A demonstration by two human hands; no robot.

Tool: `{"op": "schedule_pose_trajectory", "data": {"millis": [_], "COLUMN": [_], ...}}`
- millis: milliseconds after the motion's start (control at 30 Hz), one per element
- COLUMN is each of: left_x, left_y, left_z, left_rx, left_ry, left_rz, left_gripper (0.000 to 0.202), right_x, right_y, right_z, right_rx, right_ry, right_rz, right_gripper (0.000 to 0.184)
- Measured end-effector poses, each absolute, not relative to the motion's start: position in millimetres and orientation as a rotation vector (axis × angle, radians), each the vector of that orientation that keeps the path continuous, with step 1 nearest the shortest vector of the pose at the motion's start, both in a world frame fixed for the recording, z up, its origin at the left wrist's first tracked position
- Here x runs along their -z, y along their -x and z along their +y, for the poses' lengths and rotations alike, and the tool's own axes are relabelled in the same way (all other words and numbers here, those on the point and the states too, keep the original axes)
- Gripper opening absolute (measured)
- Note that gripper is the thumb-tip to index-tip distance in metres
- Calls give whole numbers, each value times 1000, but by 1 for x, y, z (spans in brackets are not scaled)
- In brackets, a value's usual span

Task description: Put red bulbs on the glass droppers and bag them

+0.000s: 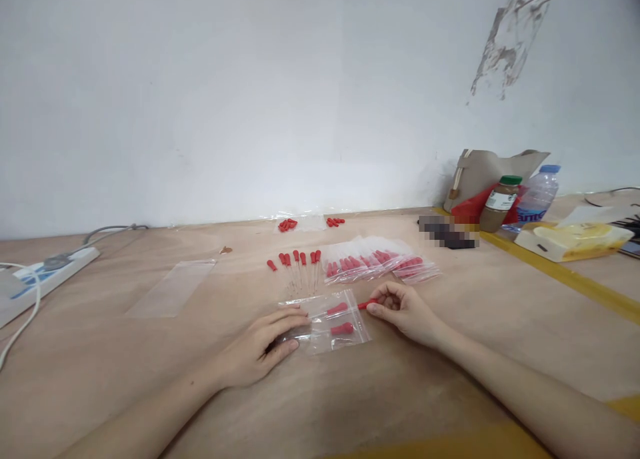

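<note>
A clear zip bag [325, 342] lies in front of me with two red-bulbed droppers [343, 328] inside, bulbs toward the zip. My left hand [273, 339] holds the bag's left end, fingers over it and thumb at the near side. At the zip end on the right, my right hand [400, 309] pinches a red rubber bulb [367, 305]; its tip meets the bag's edge, and whether a glass tube follows it I cannot tell. Just behind the bag several loose droppers [303, 258] lie side by side. To their right is a stack of filled zip bags [375, 262].
Small red bulbs [287, 225] lie on clear plastic by the wall. An empty clear bag [175, 289] lies left, near a power strip [50, 276]. At right are a blurred dark object [450, 234], a brown-drink bottle [500, 202], a water bottle [540, 192] and a tissue pack [573, 239].
</note>
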State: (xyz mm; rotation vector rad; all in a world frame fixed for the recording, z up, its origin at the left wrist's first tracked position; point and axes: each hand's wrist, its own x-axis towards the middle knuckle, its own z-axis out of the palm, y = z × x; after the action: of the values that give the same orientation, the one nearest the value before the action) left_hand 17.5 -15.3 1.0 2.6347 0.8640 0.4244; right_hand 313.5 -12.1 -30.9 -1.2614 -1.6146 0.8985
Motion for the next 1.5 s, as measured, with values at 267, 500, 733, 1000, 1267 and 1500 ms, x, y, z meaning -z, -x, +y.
{"op": "schedule_pose_trajectory", "data": {"millis": [267, 500, 733, 1000, 1267, 1500], "left_x": [3, 3, 1, 2, -1, -1], "left_y": [-15, -14, -15, -14, -14, -14], "left_z": [-14, -14, -15, -17, -15, -15], "left_rx": [-401, -401, -431, -391, -345, -334], "left_ry": [-2625, -2628, -2606, -2652, -2728, -2743], "left_rz": [872, 868, 900, 913, 930, 899], "left_gripper": [34, 36, 41, 35, 39, 37], "right_x": [21, 18, -16, -29, -17, -29], "right_y": [-289, -300, -306, -244, -213, -223], "right_z": [-3, -4, 18, 105, 140, 127], "right_rx": [-867, -1091, -673, -383, -585, -753], "right_ry": [1208, 1052, 1256, 1692, 1875, 1697], "right_rz": [-1835, -1843, -1845, -2048, -1968, -1789], "right_gripper": [12, 24, 16, 27, 18, 23]}}
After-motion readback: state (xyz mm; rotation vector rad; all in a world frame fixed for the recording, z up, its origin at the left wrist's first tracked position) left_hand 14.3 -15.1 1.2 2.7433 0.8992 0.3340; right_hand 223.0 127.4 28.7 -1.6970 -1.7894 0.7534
